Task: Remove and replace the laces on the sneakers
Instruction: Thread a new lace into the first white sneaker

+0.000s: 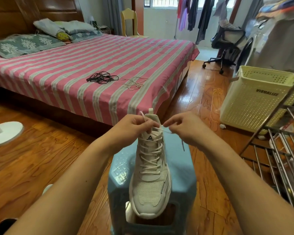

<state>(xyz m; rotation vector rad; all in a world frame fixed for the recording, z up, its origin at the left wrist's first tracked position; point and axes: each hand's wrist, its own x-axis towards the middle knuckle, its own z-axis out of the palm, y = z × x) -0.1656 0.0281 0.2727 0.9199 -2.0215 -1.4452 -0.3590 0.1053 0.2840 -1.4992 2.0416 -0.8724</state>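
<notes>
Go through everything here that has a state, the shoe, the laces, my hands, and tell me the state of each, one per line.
White sneaker: upright on the blue stool, laced to the top, ends untied.
Left hand: pinching one lace end.
Right hand: pinching the other lace end, pulled sideways.
Black laces: loose heap on the bed.
Pale laces: loose tangle on the bed, beside the black ones.
Laundry basket: lid off; contents hidden.

second shoe mostly hidden behind sneaker toe
</notes>
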